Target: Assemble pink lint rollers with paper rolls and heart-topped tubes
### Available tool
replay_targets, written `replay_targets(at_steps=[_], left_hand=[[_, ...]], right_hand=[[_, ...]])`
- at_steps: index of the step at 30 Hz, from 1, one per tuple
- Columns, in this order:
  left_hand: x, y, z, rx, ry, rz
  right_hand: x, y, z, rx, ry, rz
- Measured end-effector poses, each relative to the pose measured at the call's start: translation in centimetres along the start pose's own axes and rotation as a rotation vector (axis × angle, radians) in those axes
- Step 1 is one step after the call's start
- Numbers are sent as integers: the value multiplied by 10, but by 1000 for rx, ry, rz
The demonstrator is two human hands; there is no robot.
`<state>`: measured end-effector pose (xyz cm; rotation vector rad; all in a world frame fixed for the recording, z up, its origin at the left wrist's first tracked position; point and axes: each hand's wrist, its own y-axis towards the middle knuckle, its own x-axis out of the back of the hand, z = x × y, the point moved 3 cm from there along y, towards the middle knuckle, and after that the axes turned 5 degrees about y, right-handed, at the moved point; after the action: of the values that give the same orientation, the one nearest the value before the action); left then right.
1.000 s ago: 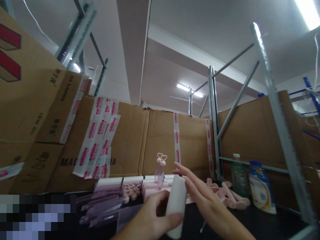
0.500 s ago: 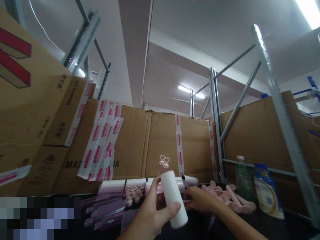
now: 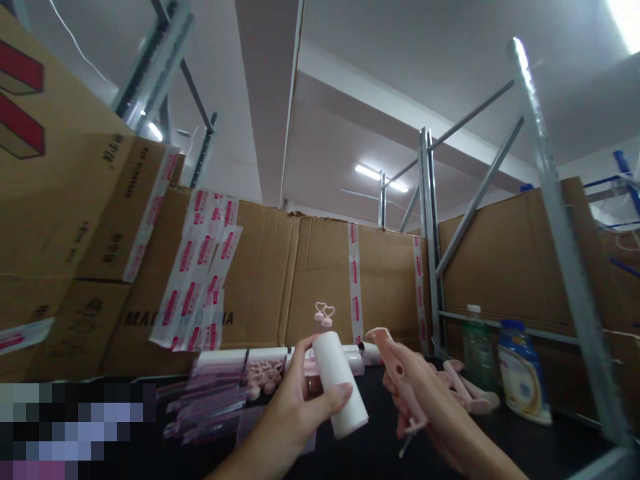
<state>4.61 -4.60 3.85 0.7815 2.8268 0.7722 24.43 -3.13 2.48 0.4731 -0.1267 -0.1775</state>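
My left hand (image 3: 307, 410) is wrapped round a smooth white roll (image 3: 340, 387), tilted, with the thumb pressed across its lower part. Two small pink pieces with heart-shaped loops (image 3: 325, 313) stick up just behind the roll's top; their lower ends are hidden. In my right hand (image 3: 423, 383) is a long pink plastic piece (image 3: 400, 377) with bent ends and a round hole, raised to the right of the roll and apart from it. A thin metal-looking rod (image 3: 405, 445) shows below this hand; whether it is held cannot be made out.
White rolls (image 3: 220, 359) lie along the back, before a cardboard wall (image 3: 320, 267). Nearer are small pink heart pieces (image 3: 265, 377) and clear purplish sleeves (image 3: 205, 407). Pink plastic parts (image 3: 467, 390), a green bottle (image 3: 479, 347) and a blue-capped bottle (image 3: 524, 373) stand or lie right.
My right hand has come up from the back of the table, now with the pink plastic piece in it. The white roll stays in my left hand; the view has shifted slightly.
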Motion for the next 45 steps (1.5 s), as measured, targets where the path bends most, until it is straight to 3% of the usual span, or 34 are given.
replay_targets(at_steps=[6,14,27,31,37,45], left_hand=[[-3,-2,2,-3,10,22],[-4,1,14,-45,-48,68],[-4,-1,9,-57,-47,140],[-5,-6,-2,-77,122,60],[-9,-7,-6,-125,312,-109],[-14,-11,-3,-112,318,-70]], right_hand=[[-44,-18,-5,-9,216,-41],[-56,-28,13,58,512,-132],[-66,-33,6,103,430,-369],[-76,-42,6,2,379,-379],[-99,-56,18,99,410,-476],[-80,-48,15,204,383,-410]])
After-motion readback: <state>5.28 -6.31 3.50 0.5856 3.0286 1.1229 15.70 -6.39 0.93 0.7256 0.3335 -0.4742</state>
